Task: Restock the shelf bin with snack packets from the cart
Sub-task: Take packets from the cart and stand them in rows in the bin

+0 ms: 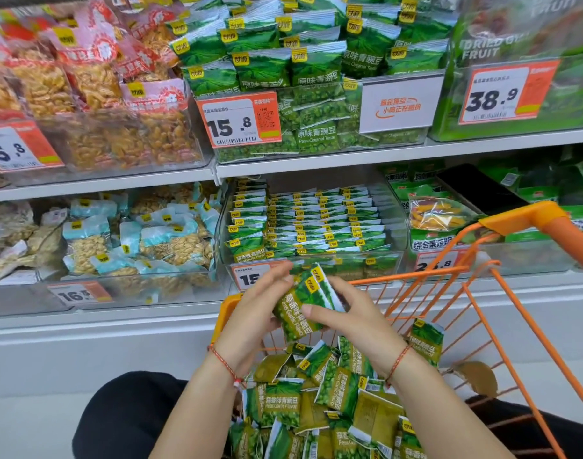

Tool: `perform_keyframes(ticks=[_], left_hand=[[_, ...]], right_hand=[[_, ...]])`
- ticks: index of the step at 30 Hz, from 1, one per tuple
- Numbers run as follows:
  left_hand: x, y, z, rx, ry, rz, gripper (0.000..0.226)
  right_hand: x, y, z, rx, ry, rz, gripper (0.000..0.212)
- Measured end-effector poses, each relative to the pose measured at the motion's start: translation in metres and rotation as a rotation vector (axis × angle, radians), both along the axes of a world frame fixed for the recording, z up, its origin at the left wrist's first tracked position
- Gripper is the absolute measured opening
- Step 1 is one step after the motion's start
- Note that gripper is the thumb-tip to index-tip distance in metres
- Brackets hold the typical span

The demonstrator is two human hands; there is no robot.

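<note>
your left hand (250, 313) and right hand (346, 313) both grip a small stack of pea packets (303, 303) in the middle of the frame, above the cart (502, 260) (more packets lie inside). next, lift them up into the clear bin (316, 263) just behind.

We hold a small stack of green pea packets (301, 304) between our left hand (250, 313) and right hand (346, 313), above the orange cart (502, 293), whose basket holds loose packets (320, 402). Beyond the cart, the clear shelf bin (396, 240) holds neat rows.
</note>
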State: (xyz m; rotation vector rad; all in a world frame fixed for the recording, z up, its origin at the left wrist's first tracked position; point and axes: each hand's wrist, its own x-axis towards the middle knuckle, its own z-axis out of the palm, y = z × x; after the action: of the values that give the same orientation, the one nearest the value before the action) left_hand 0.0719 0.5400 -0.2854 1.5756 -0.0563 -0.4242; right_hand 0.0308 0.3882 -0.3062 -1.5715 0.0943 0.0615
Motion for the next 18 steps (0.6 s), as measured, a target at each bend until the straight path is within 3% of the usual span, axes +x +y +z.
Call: perform_keyframes(ticks=[4, 9, 14, 18], left_hand=[[0.002, 0.004, 0.001, -0.048, 0.042, -0.046, 0.029], [0.001, -0.009, -0.010, -0.060, 0.094, 0.089, 0.035], [0.012, -0.004, -0.006, 0.069, 0.076, 0.035, 0.015], [0.025, 0.011, 0.006, 0.181, 0.085, -0.108, 0.019]], right_hand=[[0.005, 0.002, -0.008, 0.264, 0.073, -0.188, 0.073], [0.008, 0.014, -0.012, 0.585, 0.208, -0.325, 0.035], [0.007, 0.014, -0.012, 0.559, 0.287, -0.261, 0.032], [0.009, 0.009, -0.011, 0.461, 0.307, -0.217, 0.051]])
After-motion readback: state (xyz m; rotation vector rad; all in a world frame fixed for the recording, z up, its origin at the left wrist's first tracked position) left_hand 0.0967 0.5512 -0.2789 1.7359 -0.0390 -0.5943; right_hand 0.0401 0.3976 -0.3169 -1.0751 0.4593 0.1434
